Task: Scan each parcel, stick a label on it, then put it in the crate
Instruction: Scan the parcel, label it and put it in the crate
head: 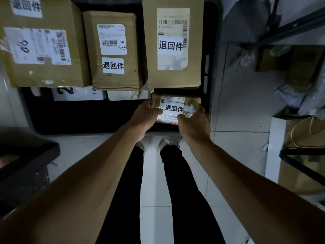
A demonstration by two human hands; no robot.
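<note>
1. Both hands hold a small cardboard parcel over the near right corner of a black crate that stands on the tiled floor.
2. The left hand grips the parcel's left end, fingers curled under it and the thumb lying across the top near the label.
3. The right hand grips the right end, its thumb pressed on the near edge of the top face and its fingers wrapped round the far side.
4. A white label with three bold black characters sits on the parcel's top, over a shipping slip with a barcode.
5. Three larger brown boxes fill the far part of the crate: a big box at left, a middle box, and a tall box at right, each with the same white label.
6. The held parcel is just in front of the tall box's near edge; whether it touches the crate floor cannot be told.
7. White packages lie lower in the crate beneath the boxes.
</note>
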